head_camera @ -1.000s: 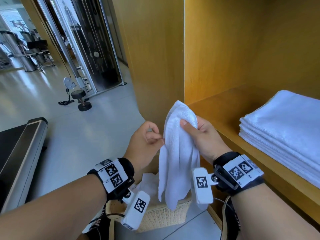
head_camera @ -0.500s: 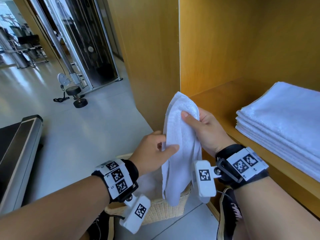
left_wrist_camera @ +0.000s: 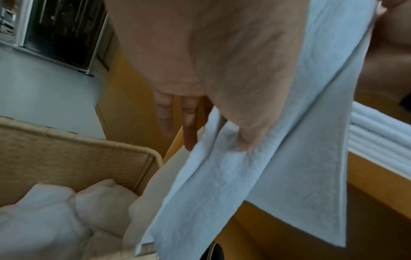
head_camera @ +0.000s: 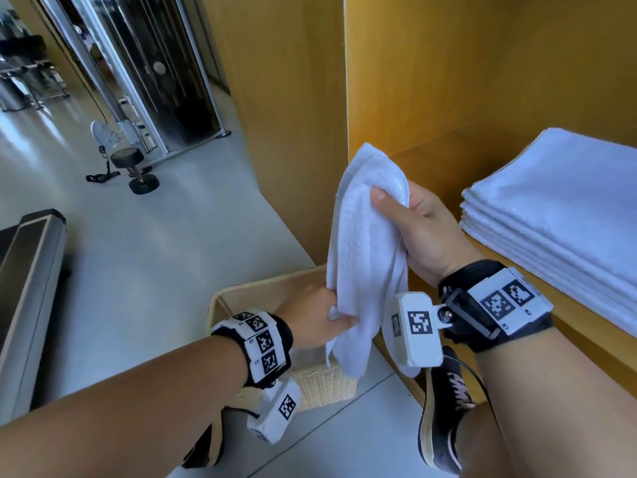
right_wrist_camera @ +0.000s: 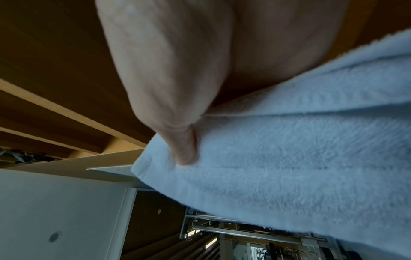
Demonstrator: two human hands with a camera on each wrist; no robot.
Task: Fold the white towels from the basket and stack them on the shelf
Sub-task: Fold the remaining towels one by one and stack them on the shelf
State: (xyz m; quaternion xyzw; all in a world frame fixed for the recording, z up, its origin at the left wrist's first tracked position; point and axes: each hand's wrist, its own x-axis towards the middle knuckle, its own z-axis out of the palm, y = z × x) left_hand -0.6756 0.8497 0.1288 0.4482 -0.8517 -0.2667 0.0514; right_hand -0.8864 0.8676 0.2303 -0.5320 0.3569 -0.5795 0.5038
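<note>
Item: white towel, hung lengthwise above the basket, which stands on the floor beside the shelf's front edge.
Upper end: pinched under the thumb of the right hand.
Lower part: gathered by the left hand, thumb pressed on the cloth; two fingers are seen straight, clear of it.
Destination: folded stack near the front edge of the shelf.
Hazards, as judged: the loose layers may be let slip from the light lower grasp; an uneven fold would follow. The stack may be nudged askew at placing.
</note>
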